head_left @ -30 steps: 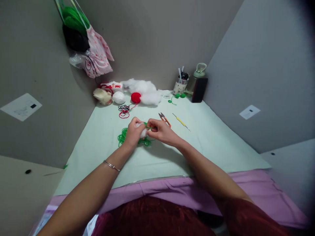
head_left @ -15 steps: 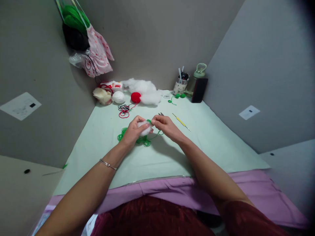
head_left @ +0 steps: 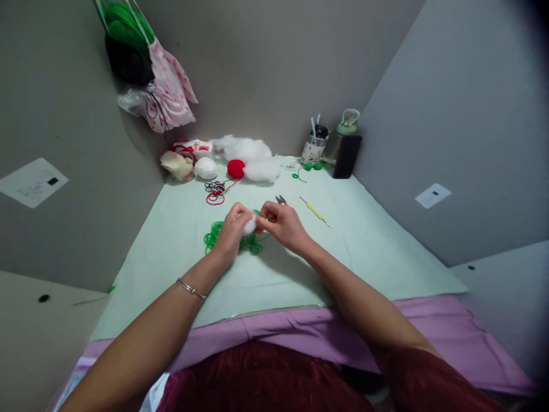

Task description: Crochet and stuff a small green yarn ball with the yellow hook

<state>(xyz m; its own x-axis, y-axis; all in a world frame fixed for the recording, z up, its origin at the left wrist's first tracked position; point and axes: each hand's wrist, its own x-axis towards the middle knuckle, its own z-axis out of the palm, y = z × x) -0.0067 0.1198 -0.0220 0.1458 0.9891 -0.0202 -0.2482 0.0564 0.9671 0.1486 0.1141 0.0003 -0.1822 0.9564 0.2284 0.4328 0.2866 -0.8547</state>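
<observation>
My left hand (head_left: 233,229) is closed around a tuft of white stuffing fibre (head_left: 249,225) above the middle of the table. Beside it, my right hand (head_left: 281,224) has its fingers bent together at a small green yarn piece (head_left: 257,212), partly hidden between the hands. Whether the right fingertips also pinch the fibre is hard to make out. Loose green yarn (head_left: 213,236) lies in loops on the table under and beside the left hand. Just beyond the right hand rest small scissors (head_left: 281,199), and to the right a yellow-handled crochet hook (head_left: 314,210).
At the back lie white stuffing (head_left: 246,150), a red yarn ball (head_left: 235,168), a white ball (head_left: 206,168) and tangled red and black yarn (head_left: 215,193). A pen holder (head_left: 314,151), a green bottle (head_left: 346,127), a dark phone (head_left: 347,157) and small green pieces (head_left: 313,166) stand or lie back right.
My right hand has moved slightly left, closer over the fibre and the left hand. The fibre is more covered now, and more of the scissors shows.
</observation>
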